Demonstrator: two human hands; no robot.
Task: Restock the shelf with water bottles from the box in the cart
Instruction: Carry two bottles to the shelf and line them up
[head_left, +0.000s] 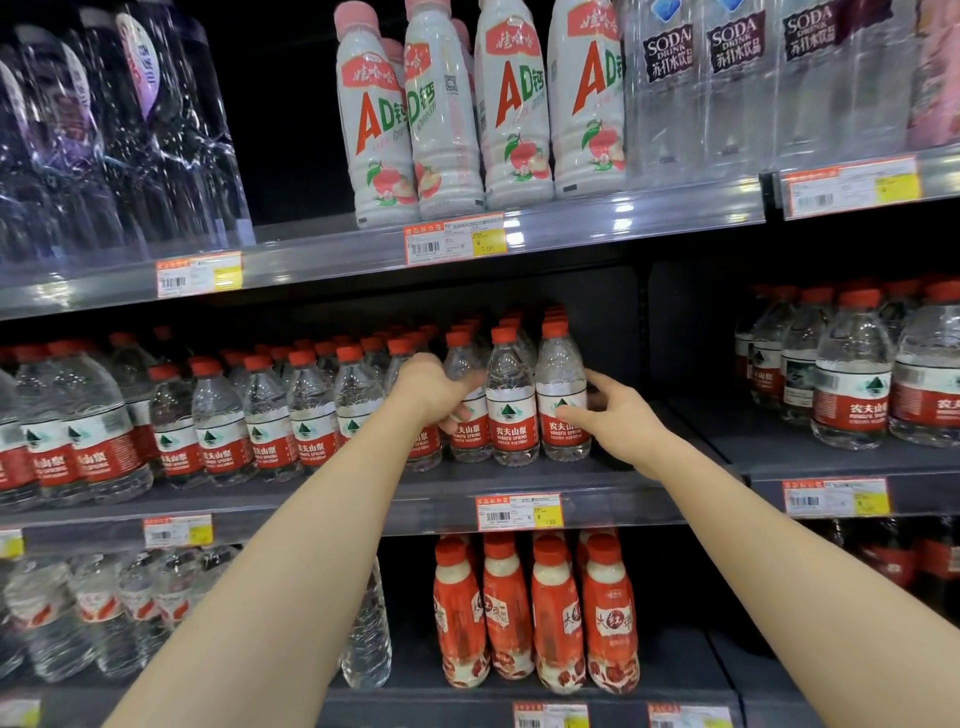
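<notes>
Rows of small red-capped water bottles (511, 400) with red-and-white labels stand on the middle shelf (597, 475). My left hand (434, 389) is wrapped around one front-row water bottle (467, 431), partly hiding it. My right hand (610, 410) rests against the label of the rightmost front bottle (561, 395), thumb on the front, fingers curling behind its right side. Both bottles stand upright on the shelf. The cart and box are out of view.
Bare shelf lies right of the rightmost bottle up to a dark divider (644, 332). Larger water bottles (852, 379) stand further right and at far left (78, 415). White AD drink bottles (514, 104) sit above, red drink bottles (556, 608) below.
</notes>
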